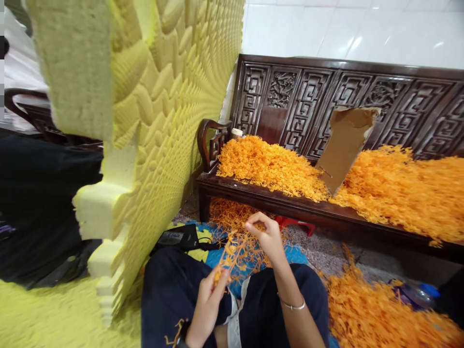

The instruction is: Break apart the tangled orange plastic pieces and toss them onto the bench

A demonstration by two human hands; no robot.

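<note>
My left hand pinches the lower end of an orange plastic lattice piece held over my lap. My right hand is closed on the upper part of the same piece, fingers curled at its top edge. A thin bracelet sits on my right wrist. I sit cross-legged in dark trousers on the floor.
A carved dark wooden bench carries big heaps of orange plastic pieces and a bent cardboard sheet. More orange pieces lie on the floor at right. A yellow egg-crate foam slab stands close on the left. A black pouch lies nearby.
</note>
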